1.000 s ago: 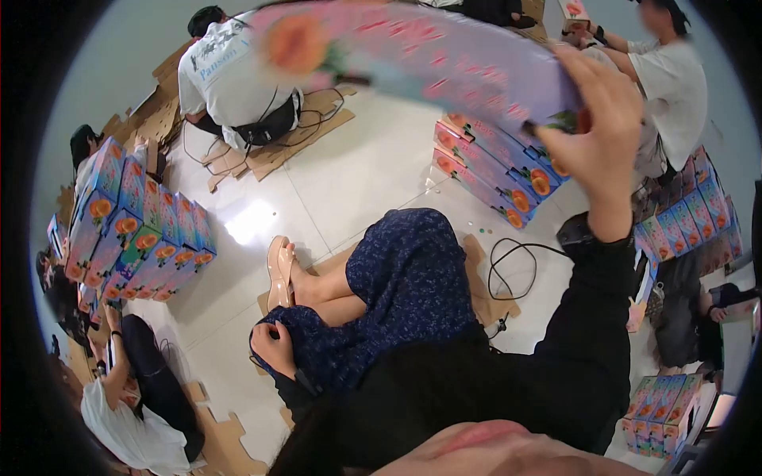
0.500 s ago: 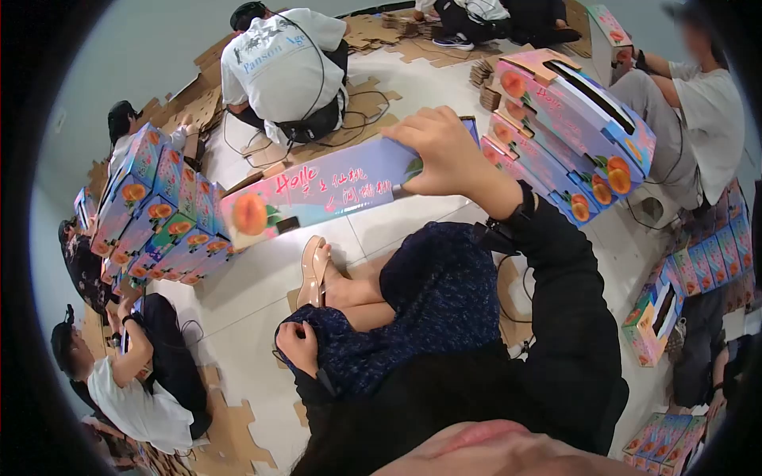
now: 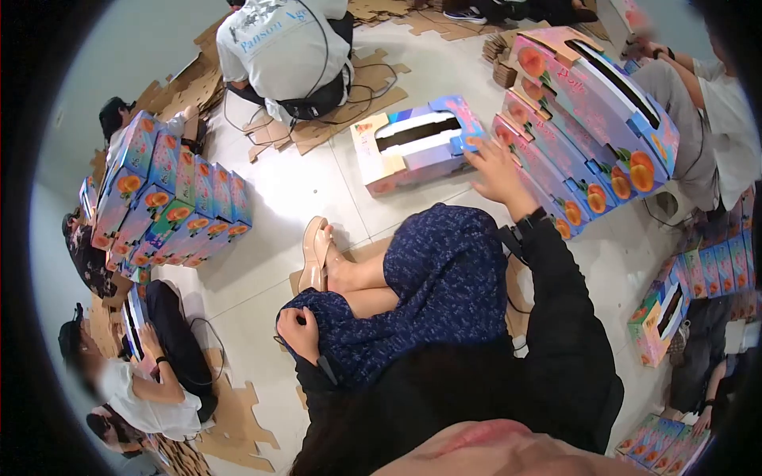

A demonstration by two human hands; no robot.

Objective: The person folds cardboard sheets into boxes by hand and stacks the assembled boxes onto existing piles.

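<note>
A peach-printed carton [image 3: 421, 163] with a slotted, handle-like top rests on the floor in front of me. The fingers of my right hand [image 3: 502, 176] lie stretched out at the blue tab on its right end. My left hand [image 3: 300, 333] rests on my knee over the dark blue skirt [image 3: 444, 278]. Its fingers are loosely curled toward the thumb, with nothing showing in them. Just right of the carton, a row of similar peach cartons [image 3: 591, 135] stands side by side.
Stacked peach cartons [image 3: 171, 198] stand at left, with more boxes [image 3: 714, 258] at far right. People sit around, one with their back to me [image 3: 286, 55]. Flattened cardboard [image 3: 238, 416] and black cables [image 3: 373, 91] lie on the tiled floor. My sandal [image 3: 315, 254] is ahead.
The carton, held up in my right hand before, has been lowered to the floor farther off, slotted top showing. My right hand moved right, its grip loosened. My left hand stayed on my knee.
</note>
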